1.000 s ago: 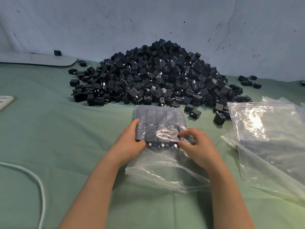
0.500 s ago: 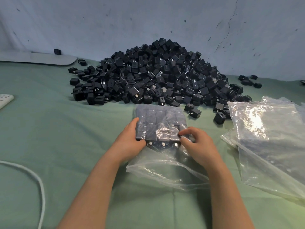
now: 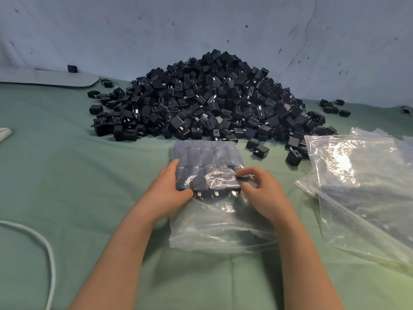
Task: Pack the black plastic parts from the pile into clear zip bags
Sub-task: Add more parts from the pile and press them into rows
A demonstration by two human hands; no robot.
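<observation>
Barely anything is moving: the right hand (image 3: pixel 263 195) is inching along the bag (image 3: pixel 214 229), fingers seemingly pinching its film, while the left hand (image 3: pixel 166 193) is gripping the bag's left edge. Parts (image 3: pixel 201 157) are lying in rows inside; the pile (image 3: pixel 212 97) behind is looking huge, with spare bags (image 3: pixel 362 186) waiting at right

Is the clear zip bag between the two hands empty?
No, the zip bag between the left hand and the right hand holds rows of black parts in its far half.
</observation>
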